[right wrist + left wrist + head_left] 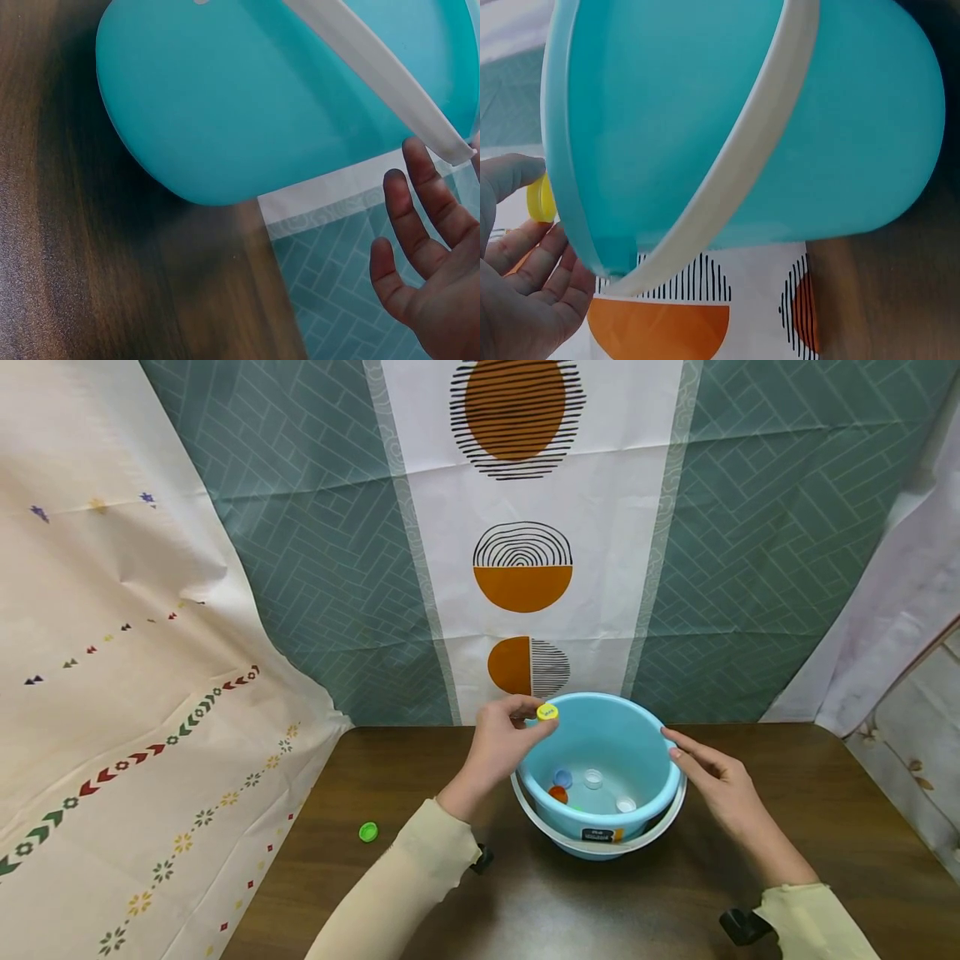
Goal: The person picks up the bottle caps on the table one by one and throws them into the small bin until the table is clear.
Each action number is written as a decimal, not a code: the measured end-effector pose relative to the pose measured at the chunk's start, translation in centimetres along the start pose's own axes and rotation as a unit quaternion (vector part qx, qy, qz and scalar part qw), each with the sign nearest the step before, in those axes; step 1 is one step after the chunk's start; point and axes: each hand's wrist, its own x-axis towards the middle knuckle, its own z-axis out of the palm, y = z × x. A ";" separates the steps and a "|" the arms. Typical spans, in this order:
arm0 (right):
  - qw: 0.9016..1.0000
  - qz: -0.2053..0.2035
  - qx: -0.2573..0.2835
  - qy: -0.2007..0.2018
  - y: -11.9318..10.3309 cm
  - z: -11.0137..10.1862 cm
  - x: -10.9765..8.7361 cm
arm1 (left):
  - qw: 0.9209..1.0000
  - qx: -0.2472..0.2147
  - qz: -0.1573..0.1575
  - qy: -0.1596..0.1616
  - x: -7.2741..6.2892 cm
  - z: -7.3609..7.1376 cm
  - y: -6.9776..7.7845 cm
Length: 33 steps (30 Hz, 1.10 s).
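Note:
A light-blue bucket (600,710) with a white handle (525,810) stands upright on the table. Between thumb and fingers, my left hand (504,735) pinches a yellow bottle cap (548,712) at the bucket's left rim. Seen from the left wrist, the yellow cap (541,199) is right beside that rim. My right hand (716,785) touches the opposite side of the rim, its fingers fairly straight; in the right wrist view several fingers (427,202) are spread near the handle's end. Several caps lie inside, including a blue one (562,778) and an orange-red one (558,794).
A green cap (368,832) lies on the dark wooden table (330,893), left of the bucket. Patterned cloth (337,527) hangs along the table's back edge, and a cream embroidered cloth (150,693) drapes on the left side.

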 end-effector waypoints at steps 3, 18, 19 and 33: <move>1.000 0.001 -0.002 0.000 0.0 0.0 0.0 | 1.000 0.003 0.003 -0.006 -0.1 0.3 0.2; 1.000 0.002 -0.004 -0.001 0.1 0.1 -0.3 | 0.999 0.000 0.016 -0.036 -0.2 1.7 1.2; 1.000 0.002 -0.005 -0.001 0.1 0.1 -0.3 | 0.999 0.000 0.017 -0.037 -0.3 1.7 1.3; 1.000 0.006 -0.012 -0.001 -0.2 0.1 -0.4 | 0.999 0.006 0.018 -0.045 -0.4 1.9 1.6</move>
